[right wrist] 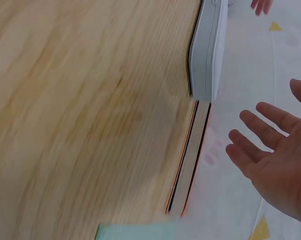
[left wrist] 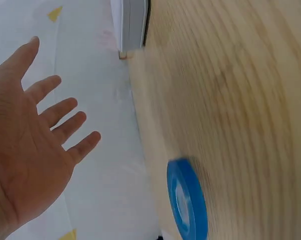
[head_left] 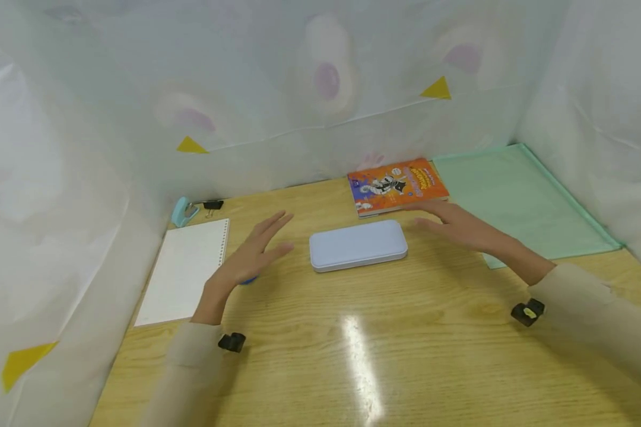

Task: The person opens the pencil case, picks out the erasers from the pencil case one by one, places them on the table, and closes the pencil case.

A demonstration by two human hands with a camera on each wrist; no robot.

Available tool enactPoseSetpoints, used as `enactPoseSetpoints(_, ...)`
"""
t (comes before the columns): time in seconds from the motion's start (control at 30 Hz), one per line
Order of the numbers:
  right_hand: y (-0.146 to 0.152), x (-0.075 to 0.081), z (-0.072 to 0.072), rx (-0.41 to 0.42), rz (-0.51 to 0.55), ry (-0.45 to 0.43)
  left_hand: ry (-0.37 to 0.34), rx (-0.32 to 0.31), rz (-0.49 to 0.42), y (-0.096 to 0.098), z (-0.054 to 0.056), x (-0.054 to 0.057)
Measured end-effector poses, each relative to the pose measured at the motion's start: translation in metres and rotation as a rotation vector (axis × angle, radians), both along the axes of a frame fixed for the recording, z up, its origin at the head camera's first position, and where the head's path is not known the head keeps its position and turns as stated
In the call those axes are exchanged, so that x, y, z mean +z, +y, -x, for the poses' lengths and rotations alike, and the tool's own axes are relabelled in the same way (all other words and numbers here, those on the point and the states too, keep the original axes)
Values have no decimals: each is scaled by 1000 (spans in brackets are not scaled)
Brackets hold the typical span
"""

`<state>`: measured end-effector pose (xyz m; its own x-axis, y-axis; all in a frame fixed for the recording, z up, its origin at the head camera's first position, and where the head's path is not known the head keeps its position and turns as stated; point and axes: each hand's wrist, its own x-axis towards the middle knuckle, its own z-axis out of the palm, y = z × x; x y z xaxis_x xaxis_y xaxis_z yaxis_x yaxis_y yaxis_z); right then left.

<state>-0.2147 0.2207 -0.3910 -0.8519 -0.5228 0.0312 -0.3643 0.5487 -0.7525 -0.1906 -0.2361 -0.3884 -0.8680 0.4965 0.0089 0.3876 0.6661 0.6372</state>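
head view: the pale blue case (head_left: 358,246) lies flat on the table (head_left: 299,332), between the left hand (head_left: 253,252) and the right hand (head_left: 459,225), apart from both. it looks closed; as i judge it, nothing is under way, with the case unlifted and unopened. its corners are rounded, its top smooth, and the table is glossy and wood-grained. far right are a glossy orange book (head_left: 397,185) and a flat pale green sheet (head_left: 529,201); at left, a white notebook (head_left: 184,273) with a hole-punched edge.

left wrist view: the left hand's fingers are spread, holding nothing; a smooth blue ring-shaped roll (left wrist: 195,200) is on the table.

right wrist view: the right hand's fingers are apart and slightly bent, holding nothing; the case's side shows a thin seam, the book layered pages.
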Motion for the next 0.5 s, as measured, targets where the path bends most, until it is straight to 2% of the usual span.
enactPoseSetpoints(0.13,-28,-8,4,85,43,-66,-48,-63,-5,31,9,-8)
enactPoseSetpoints(0.27,-51,-15,6,140,40,-53,-64,-110,36,57,17,-18)
enactPoseSetpoints(0.37,-65,-22,7,161,27,-20,-47,-147,107,73,20,-26)
enactPoseSetpoints(0.5,-78,-31,7,214,9,23,14,-198,247,89,23,-34)
